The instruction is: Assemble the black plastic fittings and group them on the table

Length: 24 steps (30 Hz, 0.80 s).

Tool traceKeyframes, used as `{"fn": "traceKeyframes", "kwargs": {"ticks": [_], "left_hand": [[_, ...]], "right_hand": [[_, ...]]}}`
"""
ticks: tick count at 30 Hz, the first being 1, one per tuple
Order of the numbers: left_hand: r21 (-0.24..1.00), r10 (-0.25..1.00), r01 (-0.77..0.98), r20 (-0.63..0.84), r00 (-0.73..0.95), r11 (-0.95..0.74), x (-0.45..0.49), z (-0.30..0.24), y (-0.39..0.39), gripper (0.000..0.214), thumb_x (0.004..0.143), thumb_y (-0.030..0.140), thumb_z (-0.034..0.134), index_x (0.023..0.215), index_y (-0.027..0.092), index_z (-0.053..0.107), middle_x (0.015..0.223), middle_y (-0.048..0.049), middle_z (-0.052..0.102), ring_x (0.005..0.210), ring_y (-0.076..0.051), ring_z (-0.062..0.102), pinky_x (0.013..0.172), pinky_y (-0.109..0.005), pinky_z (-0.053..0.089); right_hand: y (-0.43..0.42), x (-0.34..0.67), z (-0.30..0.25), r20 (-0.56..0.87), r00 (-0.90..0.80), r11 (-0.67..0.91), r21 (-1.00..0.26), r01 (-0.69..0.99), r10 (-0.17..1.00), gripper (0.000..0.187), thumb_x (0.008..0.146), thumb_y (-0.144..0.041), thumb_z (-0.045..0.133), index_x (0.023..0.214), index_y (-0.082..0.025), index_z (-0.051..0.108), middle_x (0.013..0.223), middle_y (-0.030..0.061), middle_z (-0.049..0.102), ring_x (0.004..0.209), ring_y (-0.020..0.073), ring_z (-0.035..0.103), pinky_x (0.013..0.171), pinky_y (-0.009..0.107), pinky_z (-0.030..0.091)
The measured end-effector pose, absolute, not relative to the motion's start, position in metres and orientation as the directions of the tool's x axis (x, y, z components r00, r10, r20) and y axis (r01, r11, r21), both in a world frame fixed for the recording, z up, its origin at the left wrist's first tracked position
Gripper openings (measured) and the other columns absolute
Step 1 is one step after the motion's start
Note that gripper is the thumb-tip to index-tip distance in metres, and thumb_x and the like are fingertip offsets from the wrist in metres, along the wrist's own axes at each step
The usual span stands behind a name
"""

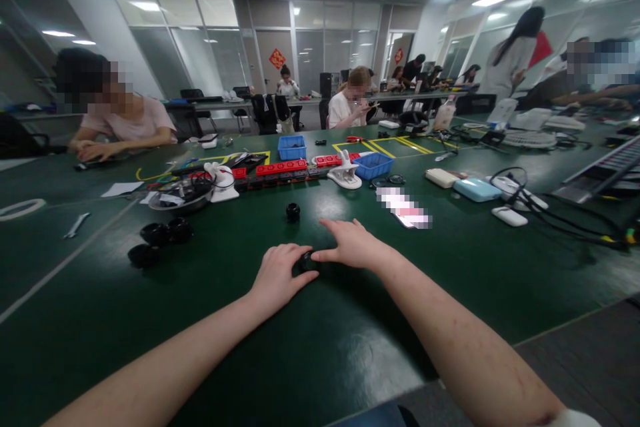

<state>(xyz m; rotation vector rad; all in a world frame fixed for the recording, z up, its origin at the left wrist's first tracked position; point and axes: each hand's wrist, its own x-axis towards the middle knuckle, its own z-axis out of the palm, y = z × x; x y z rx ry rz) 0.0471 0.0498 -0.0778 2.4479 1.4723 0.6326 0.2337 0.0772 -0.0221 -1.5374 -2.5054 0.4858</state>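
My left hand (283,273) curls round a small black round part (309,261) that sits on the green table, thumb on the near side and fingers on the far side. From the right, my right hand (353,243) reaches over with its fingers spread, its thumb at the edge of the same part; whether it presses on it I cannot tell. Just beyond stands a similar black ribbed part (293,212). Off to the left lie several more black cup-like parts (155,233), grouped close together. My fingers partly hide the held part.
A metal bowl (165,205) of cables, red power strips (281,167), a white clip stand (345,173) and blue baskets (374,165) line the table's middle. A phone (404,208) and light-blue case (477,189) lie right, a wrench (77,225) left. A person (125,113) sits across.
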Motion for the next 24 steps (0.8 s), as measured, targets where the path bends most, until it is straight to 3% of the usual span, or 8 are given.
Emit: {"fn": "traceKeyframes", "kwargs": {"ticks": [4,8,15,24], "left_hand": [[0.356,0.891,0.82,0.259,0.374,-0.448,0.043,-0.078,0.058,0.037,0.073,0.046,0.062,0.1,0.022,0.06,0.102,-0.0054,0.061,0.1,-0.027,0.053,0.085,-0.041,0.041],[0.319,0.925,0.881,0.263,0.273,-0.351,0.013,-0.079,0.067,0.04,0.077,0.048,0.055,0.105,0.02,0.058,0.104,-0.0078,0.06,0.1,-0.028,0.053,0.085,-0.041,0.041],[0.282,0.978,0.954,0.205,0.043,-0.101,-0.072,-0.08,0.06,0.055,0.078,0.058,0.045,0.111,0.015,0.055,0.106,-0.0121,0.059,0.097,-0.03,0.055,0.077,-0.04,0.046],[0.232,0.98,0.972,0.184,-0.073,0.028,-0.13,-0.082,0.046,0.062,0.076,0.062,0.044,0.112,0.014,0.056,0.107,-0.0132,0.059,0.101,-0.031,0.053,0.084,-0.042,0.043]], "right_hand": [[0.079,0.229,-0.029,0.025,-0.458,0.433,-0.375,0.82,0.889,0.074,0.075,-0.059,0.05,0.133,-0.014,0.036,0.127,0.0178,0.048,0.116,0.0327,0.044,0.098,0.05,0.027],[0.078,0.228,-0.032,0.052,-0.481,0.461,-0.389,0.798,0.875,0.072,0.078,-0.057,0.049,0.132,-0.012,0.037,0.125,0.0173,0.05,0.113,0.0298,0.047,0.094,0.041,0.034],[0.08,0.227,-0.039,0.025,-0.543,0.502,-0.422,0.755,0.839,0.076,0.073,-0.062,0.051,0.132,-0.015,0.038,0.124,0.0154,0.051,0.109,0.029,0.05,0.088,0.039,0.041],[0.083,0.222,-0.053,0.032,-0.598,0.553,-0.425,0.717,0.801,0.069,0.074,-0.058,0.052,0.128,-0.015,0.044,0.116,0.0134,0.056,0.106,0.026,0.052,0.088,0.035,0.041]]}}
